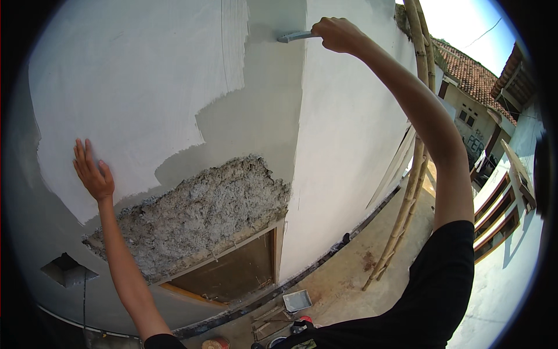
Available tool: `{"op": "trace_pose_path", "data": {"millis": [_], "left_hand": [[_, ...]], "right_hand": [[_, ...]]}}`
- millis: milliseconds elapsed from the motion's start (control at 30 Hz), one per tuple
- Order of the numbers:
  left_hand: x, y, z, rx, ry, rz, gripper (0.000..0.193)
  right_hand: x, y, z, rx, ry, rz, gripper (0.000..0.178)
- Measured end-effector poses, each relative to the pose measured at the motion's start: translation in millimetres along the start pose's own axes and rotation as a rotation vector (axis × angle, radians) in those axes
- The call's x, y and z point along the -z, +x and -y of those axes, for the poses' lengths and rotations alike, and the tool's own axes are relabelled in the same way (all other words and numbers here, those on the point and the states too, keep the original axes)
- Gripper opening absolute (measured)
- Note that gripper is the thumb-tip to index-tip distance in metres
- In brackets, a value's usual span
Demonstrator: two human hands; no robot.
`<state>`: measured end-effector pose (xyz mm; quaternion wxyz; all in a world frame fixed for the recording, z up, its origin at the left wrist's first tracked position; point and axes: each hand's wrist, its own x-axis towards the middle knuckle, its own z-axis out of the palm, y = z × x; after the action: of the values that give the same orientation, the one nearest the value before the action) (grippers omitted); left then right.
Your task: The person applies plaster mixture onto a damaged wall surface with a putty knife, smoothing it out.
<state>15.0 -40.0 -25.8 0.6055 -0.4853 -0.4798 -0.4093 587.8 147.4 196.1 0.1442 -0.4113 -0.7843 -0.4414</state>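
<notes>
A wall corner fills the view, with white paint (128, 75) brushed over part of its grey surface (256, 110). High up near the corner edge, my right hand (340, 35) is closed round the handle of a grey paintbrush (296, 36). The brush's tip meets the grey strip between the white paint and the corner. At the left, my left hand (95, 174) rests against the white-painted part with its fingers stretched out, holding nothing. Below the paint lies a rough patch of bare, broken mortar (203, 215).
Under the rough patch is a wood-framed opening (232, 273). A square hole (68, 270) sits lower left. Bamboo poles (407, 203) lean at the right. A paint tray (297, 301) and a red-rimmed container (216, 343) stand on the ground below. Tiled roofs (474, 72) rise beyond.
</notes>
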Motion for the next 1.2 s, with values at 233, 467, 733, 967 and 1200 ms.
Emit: {"op": "trace_pose_path", "data": {"millis": [233,467,733,967,1200], "left_hand": [[0,-5,-2,-0.010,0.021,0.013,0.057],[1,-4,-1,0.014,0.010,0.021,0.057],[-1,-4,-2,0.010,0.006,0.022,0.057],[-4,-5,-7,0.007,-0.003,0.011,0.056],[0,-3,-3,0.001,-0.009,0.008,0.055]], "right_hand": [[36,34,-21,-0.108,0.041,-0.059,0.039],[54,92,-72,-0.410,0.123,-0.574,0.026],[27,119,-51,-0.466,0.141,-0.539,0.020],[5,82,-33,-0.348,0.178,-0.543,0.019],[3,22,-17,-0.193,0.214,-0.283,0.028]]}}
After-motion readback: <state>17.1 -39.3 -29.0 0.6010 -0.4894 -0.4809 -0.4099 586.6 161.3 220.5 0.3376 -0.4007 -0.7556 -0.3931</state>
